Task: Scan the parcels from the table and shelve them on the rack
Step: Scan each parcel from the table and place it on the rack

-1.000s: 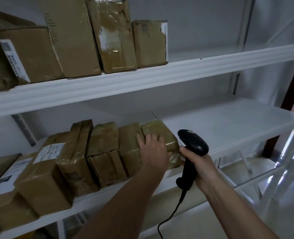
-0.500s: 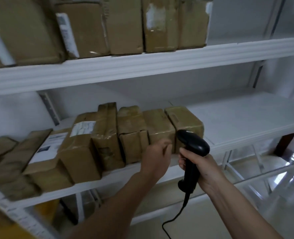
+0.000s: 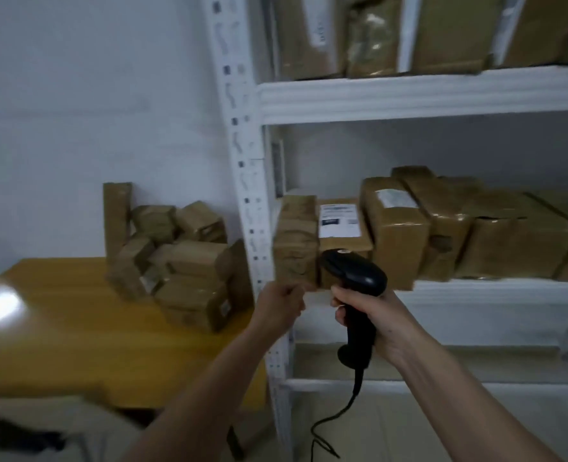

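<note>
The right hand (image 3: 374,316) grips the handle of the black scanner (image 3: 354,278), fingers wrapped round it, with its cable (image 3: 337,415) hanging below toward the floor. The left hand (image 3: 281,303) is loosely curled and holds nothing; it sits just below the front corner of the nearest shelved parcel (image 3: 296,243). The unscanned parcels (image 3: 179,261) are heaped on the desk (image 3: 59,328), to the left of the left fingers and beyond the rack post (image 3: 242,161). Risk 1: the heap is stacked unevenly, so pulling a lower parcel would probably topple the ones above it. Risk 2: the hanging cable could catch on the lower rack rail (image 3: 442,383) when the scanner swings toward the desk. Risk 3: the nearest shelved parcel overhangs the shelf edge (image 3: 475,288) and could be knocked off by the left hand. One white label (image 3: 339,216) faces up to the right of the left fingers; its print is too blurred to read, and no brand is legible.
</note>
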